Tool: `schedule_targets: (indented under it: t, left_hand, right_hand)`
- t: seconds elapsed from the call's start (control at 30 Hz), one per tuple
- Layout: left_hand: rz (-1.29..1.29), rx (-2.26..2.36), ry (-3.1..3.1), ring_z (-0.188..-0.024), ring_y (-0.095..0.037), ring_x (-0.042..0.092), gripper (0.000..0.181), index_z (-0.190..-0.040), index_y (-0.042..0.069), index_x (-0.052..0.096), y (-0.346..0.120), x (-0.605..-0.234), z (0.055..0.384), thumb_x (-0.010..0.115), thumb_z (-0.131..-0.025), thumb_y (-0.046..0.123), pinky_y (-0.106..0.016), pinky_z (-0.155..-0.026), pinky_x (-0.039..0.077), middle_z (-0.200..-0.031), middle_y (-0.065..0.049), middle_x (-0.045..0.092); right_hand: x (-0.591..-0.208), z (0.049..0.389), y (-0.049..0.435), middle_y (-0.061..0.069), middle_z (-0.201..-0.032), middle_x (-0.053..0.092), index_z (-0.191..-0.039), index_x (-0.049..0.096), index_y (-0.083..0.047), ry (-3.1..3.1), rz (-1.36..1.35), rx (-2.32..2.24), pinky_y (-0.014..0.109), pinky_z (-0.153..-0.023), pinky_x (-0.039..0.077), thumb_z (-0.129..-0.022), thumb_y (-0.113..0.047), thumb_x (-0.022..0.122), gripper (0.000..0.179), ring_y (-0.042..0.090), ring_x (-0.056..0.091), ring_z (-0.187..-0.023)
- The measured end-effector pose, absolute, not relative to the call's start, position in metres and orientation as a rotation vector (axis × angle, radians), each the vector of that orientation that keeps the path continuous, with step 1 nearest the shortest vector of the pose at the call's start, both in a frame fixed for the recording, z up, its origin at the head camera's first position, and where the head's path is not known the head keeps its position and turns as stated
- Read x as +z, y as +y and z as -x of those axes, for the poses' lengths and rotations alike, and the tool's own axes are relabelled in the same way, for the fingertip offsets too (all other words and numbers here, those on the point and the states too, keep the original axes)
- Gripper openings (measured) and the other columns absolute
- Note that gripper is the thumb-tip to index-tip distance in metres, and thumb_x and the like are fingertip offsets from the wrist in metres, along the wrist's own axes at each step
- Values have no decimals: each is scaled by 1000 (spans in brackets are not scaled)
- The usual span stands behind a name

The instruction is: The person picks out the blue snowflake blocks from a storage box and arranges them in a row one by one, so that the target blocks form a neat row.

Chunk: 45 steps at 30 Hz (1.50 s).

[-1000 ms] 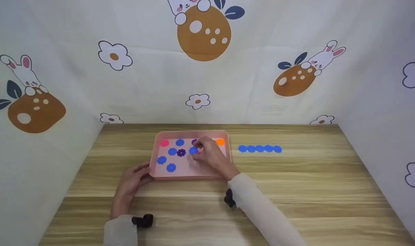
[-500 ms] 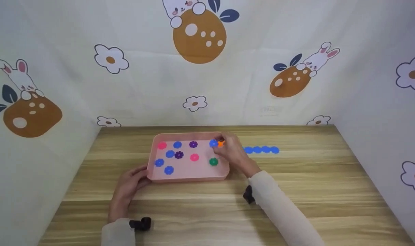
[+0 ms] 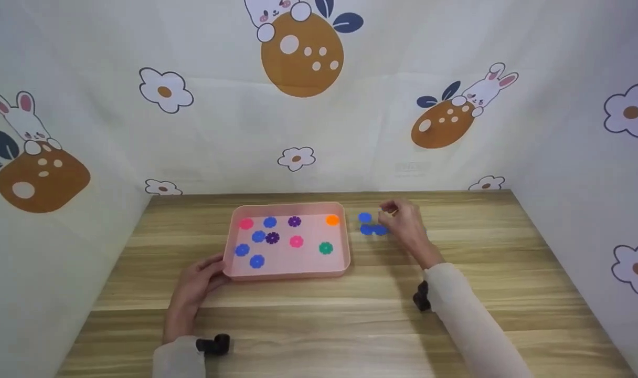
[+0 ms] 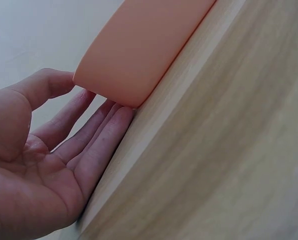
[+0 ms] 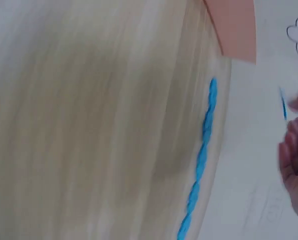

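Note:
In the head view my left hand (image 3: 195,281) rests against the front left corner of a pink tray (image 3: 287,275). The left wrist view shows the thumb at its rim and fairly straight fingers (image 4: 105,137) touching the outer wall. My right hand (image 3: 405,223) is right of the tray, above a row of joined blue flower discs (image 3: 367,229). Its fingertips hold a single blue flower disc (image 3: 364,217), seen edge-on and blurred in the right wrist view. The hand hides part of the row.
Inside the tray lie several loose flower discs: blue (image 3: 257,261), pink (image 3: 296,241), purple (image 3: 272,238), one green (image 3: 326,248) and one orange (image 3: 332,220). The wood-grain table (image 3: 308,325) meets a patterned cloth wall (image 3: 219,142) at the back.
My right hand has lifted a blue flower disc from the tray and carried it right, past the tray's edge, to the joined row. The left hand has stayed at the tray corner.

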State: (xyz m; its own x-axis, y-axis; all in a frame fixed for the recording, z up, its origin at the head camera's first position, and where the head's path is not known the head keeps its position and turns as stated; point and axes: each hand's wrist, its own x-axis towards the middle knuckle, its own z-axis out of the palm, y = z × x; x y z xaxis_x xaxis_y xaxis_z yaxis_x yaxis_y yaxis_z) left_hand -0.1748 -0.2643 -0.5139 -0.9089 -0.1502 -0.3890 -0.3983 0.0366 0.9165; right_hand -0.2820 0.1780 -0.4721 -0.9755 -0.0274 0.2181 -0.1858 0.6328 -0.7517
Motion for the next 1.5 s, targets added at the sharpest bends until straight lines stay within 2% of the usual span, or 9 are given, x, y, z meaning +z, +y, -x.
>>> schedule_targets:
  t: [0.13, 0.3, 0.4, 0.53, 0.77, 0.83, 1.2, 1.5]
  left_hand:
    - [573, 1971, 2125, -115, -16, 68, 52, -147, 9, 49, -265, -513, 175, 60, -101, 31, -28, -100, 57, -150, -19, 51]
    - [574, 2000, 2115, -112, -15, 69, 51, -146, 8, 50, -266, -515, 175, 61, -101, 28, -28, -97, 58, -150, -19, 52]
    - [566, 2014, 2108, -112, -15, 69, 50, -145, 7, 51, -266, -516, 176, 61, -101, 27, -28, -96, 59, -149, -20, 51]
    - [560, 2016, 2115, -112, -16, 69, 49, -145, 6, 51, -264, -517, 176, 60, -101, 26, -28, -97, 59, -149, -21, 52]
    - [520, 2071, 2089, -103, -11, 71, 48, -144, 0, 50, -265, -518, 177, 60, -101, 18, -27, -92, 60, -144, -22, 56]
    - [510, 2097, 2072, -103, -12, 71, 47, -144, -2, 50, -265, -519, 178, 60, -101, 16, -27, -92, 60, -143, -23, 56]
    - [548, 2039, 2123, -112, -18, 70, 45, -143, 7, 55, -264, -517, 177, 61, -101, 23, -30, -96, 59, -146, -20, 55]
    - [560, 2034, 2120, -111, -17, 70, 45, -143, 8, 55, -264, -517, 176, 61, -101, 25, -30, -96, 59, -146, -19, 55]
  right_hand:
    - [-475, 283, 196, 19, -98, 74, -101, 73, 3, -2607, -110, 1213, 28, -74, 56, -85, -7, 67, 20, 28, 68, -90]
    - [-482, 285, 205, 17, -101, 73, -106, 71, 3, -2624, -62, 1260, 20, -71, 53, -87, -12, 69, 24, 26, 67, -91]
    - [-488, 286, 202, 18, -109, 71, -114, 68, 4, -2662, -68, 1325, 25, -78, 54, -88, -15, 71, 32, 27, 64, -98]
    - [-493, 291, 192, 19, -120, 65, -121, 65, 3, -2732, -110, 1385, 37, -89, 55, -88, -17, 73, 39, 30, 58, -111]
    - [-497, 304, 165, 18, -127, 63, -124, 66, 0, -2856, -161, 1375, 46, -104, 52, -88, -17, 76, 41, 33, 55, -119]
    - [-499, 308, 158, 17, -127, 64, -124, 67, -1, -2872, -157, 1382, 45, -104, 52, -88, -17, 76, 40, 33, 56, -118]
    - [-505, 326, 133, 17, -130, 62, -125, 67, -2, -3052, -148, 1307, 46, -112, 48, -89, -13, 75, 38, 31, 57, -121]
    - [-504, 332, 135, 15, -122, 69, -122, 69, -3, -3123, -196, 1276, 45, -106, 53, -90, -16, 75, 34, 28, 63, -114]
